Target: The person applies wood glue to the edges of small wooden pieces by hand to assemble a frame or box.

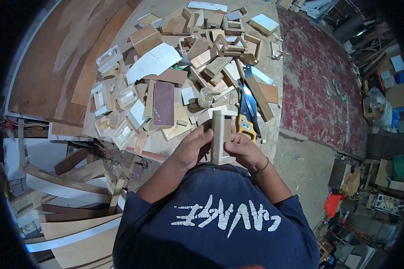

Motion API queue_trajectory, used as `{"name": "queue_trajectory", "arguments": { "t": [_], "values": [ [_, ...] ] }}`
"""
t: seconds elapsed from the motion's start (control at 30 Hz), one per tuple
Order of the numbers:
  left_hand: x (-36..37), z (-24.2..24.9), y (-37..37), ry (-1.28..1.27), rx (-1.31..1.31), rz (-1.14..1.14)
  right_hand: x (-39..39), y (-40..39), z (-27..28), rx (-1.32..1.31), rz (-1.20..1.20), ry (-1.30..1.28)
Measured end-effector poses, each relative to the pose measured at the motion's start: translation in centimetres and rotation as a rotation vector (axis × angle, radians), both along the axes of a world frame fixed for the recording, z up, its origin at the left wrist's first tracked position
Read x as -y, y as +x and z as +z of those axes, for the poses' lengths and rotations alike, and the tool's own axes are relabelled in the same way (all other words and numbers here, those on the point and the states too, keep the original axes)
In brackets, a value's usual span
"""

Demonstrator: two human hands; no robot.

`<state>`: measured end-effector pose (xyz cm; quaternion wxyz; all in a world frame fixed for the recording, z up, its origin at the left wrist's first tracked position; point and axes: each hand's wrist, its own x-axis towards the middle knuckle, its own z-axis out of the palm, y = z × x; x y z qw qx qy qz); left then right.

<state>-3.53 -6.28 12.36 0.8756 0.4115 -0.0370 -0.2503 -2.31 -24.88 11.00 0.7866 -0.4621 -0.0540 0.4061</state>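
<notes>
Close to my body, a small wooden assembly (pixel 218 134) stands upright, with a long pale strip facing me and short crosspieces at its top and bottom. My left hand (pixel 195 145) is closed on its left side, fingers partly hidden behind the wood. On the other side my right hand (pixel 247 151) pinches the lower right part between thumb and fingers. Just beyond my right hand lies a handsaw (pixel 245 122) with a yellow and black handle. A glass jar (pixel 205 97) stands behind the assembly, among loose wooden pieces.
The worktable (pixel 267 134) carries a pile of wooden offcuts and small frames. A dark reddish board (pixel 164 104) and a white curved panel (pixel 153 62) lie on it. Large plywood sheets (pixel 49 58) lean at left; curved boards (pixel 72 190) are stacked below. Red-painted floor (pixel 321 80) extends right.
</notes>
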Motion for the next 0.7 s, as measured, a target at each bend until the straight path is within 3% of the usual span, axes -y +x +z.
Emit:
{"name": "queue_trajectory", "arguments": {
  "t": [0.7],
  "values": [
    [-1.0,1.5,-0.3,0.188,0.176,-0.114,0.8,0.2,0.4,-0.017,-0.035,0.078]
  ]
}}
